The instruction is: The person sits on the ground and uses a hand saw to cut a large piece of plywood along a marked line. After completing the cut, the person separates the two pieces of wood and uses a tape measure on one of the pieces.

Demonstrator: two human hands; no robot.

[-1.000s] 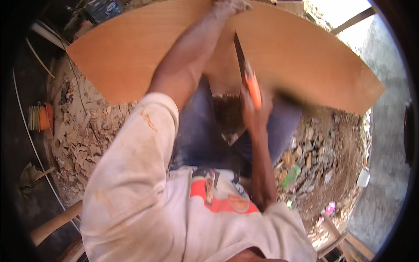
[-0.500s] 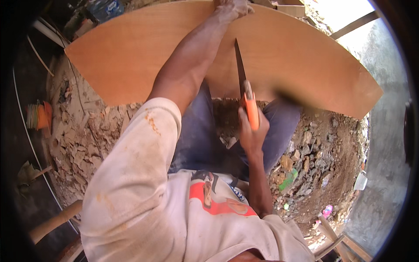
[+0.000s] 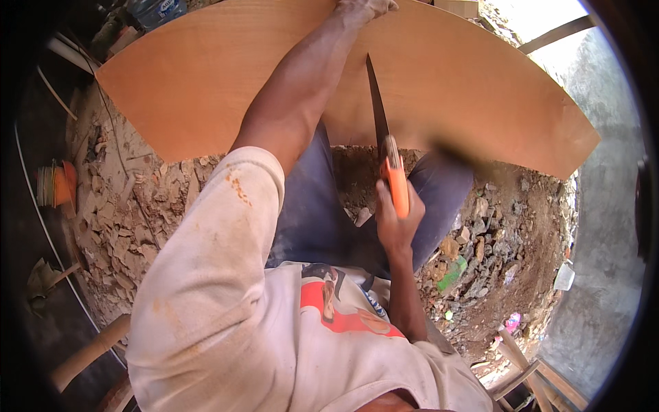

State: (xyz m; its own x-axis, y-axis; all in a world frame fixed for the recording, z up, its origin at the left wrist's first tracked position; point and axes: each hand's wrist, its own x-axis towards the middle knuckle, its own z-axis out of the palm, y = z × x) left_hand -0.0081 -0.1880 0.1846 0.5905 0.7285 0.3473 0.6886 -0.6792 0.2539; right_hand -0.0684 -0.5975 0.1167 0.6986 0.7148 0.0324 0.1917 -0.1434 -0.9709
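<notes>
A broad, thin wooden board [image 3: 206,82] lies across my knees, its near edge facing me. In my right hand [image 3: 398,223] is a handsaw [image 3: 379,110] with an orange handle and a dark, tapering blade. The blade points away from me, crossing the near edge with its tip over the middle of the board. How deep its teeth sit in the wood cannot be seen. My left arm stretches across the board, and my left hand [image 3: 364,8] grips it at the far edge, partly cut off by the top of the view.
Broken rubble [image 3: 123,226] covers the ground at left, with darker stones and dirt [image 3: 508,233] at right. A grey wall [image 3: 604,206] rises on the right. Timber pieces [image 3: 535,374] lie at lower right. A clear plastic bottle [image 3: 156,12] stands beyond the board's far left.
The saw's handle and my right hand have come slightly back toward me. The view has shifted a little, so the board appears higher. My left hand keeps its place on the board.
</notes>
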